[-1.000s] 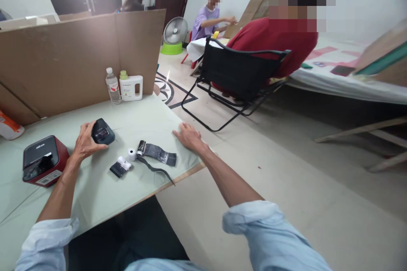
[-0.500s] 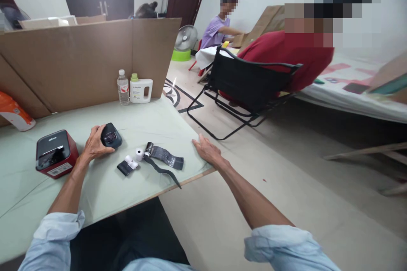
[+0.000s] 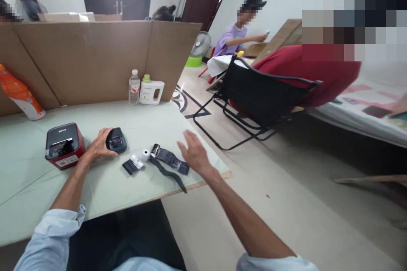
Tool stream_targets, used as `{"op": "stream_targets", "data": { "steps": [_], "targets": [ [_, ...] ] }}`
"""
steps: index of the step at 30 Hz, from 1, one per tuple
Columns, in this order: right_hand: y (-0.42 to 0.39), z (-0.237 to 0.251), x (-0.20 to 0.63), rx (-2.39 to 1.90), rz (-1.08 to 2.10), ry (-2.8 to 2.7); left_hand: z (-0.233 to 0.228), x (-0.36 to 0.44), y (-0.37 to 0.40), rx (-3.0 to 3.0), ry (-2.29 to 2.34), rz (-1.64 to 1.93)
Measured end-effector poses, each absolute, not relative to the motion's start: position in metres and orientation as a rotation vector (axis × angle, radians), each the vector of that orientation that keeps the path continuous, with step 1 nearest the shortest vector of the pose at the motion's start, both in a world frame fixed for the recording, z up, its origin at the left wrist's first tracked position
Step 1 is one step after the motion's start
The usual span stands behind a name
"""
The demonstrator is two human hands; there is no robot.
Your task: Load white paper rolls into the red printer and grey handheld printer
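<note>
My left hand (image 3: pixel 101 144) grips the left side of a small dark rounded device (image 3: pixel 116 140) with a glossy window on top, which rests on the table. My right hand (image 3: pixel 194 151) is open over the table's right end, fingers stretched out, with nothing in it. Just left of it lies a dark unrolled ribbon (image 3: pixel 173 161) coming off a small roll (image 3: pixel 155 150). A narrow dark strip (image 3: pixel 168 174) curves toward the front edge. Beside these are a white paper roll (image 3: pixel 145 155) and a black-and-white rolled piece (image 3: pixel 131 166).
A red-and-black label printer (image 3: pixel 65 146) stands left of my left hand. At the cardboard partition (image 3: pixel 101 63) are an orange bottle (image 3: pixel 23 93), a water bottle (image 3: pixel 134 89) and a white jug (image 3: pixel 151 93). A black chair (image 3: pixel 263 93) with a seated person stands at the right.
My right hand has lifted from the table's right edge and moved inward, toward the dark ribbon. My left hand stays on the small device. The view has shifted slightly.
</note>
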State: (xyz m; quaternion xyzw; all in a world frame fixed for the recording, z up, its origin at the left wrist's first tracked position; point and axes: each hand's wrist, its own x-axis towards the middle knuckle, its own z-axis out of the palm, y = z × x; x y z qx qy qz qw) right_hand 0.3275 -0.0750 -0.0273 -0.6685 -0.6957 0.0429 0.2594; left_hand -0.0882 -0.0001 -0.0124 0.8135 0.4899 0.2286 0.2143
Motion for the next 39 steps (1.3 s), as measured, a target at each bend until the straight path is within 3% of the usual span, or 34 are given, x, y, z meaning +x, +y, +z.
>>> {"op": "stream_targets", "data": {
  "steps": [5,11,17,27,39],
  "targets": [
    [-0.107,-0.006,0.216,-1.186,0.250,-2.034,-0.019,-0.092,-0.008,2.202,1.445,0.699],
    [-0.107,-0.011,0.203,-1.315,0.290,-1.990,-0.030,-0.096,-0.020,2.205,1.483,0.771],
    [-0.098,-0.015,0.165,-1.089,0.331,-2.047,-0.034,-0.092,-0.012,2.239,1.432,0.796],
    [-0.057,-0.061,0.120,-1.304,0.539,-2.069,-0.045,-0.097,-0.016,2.233,1.376,0.918],
    [-0.064,-0.048,0.121,-1.264,0.494,-2.108,-0.049,-0.098,-0.018,2.226,1.347,0.986]
  ]
}}
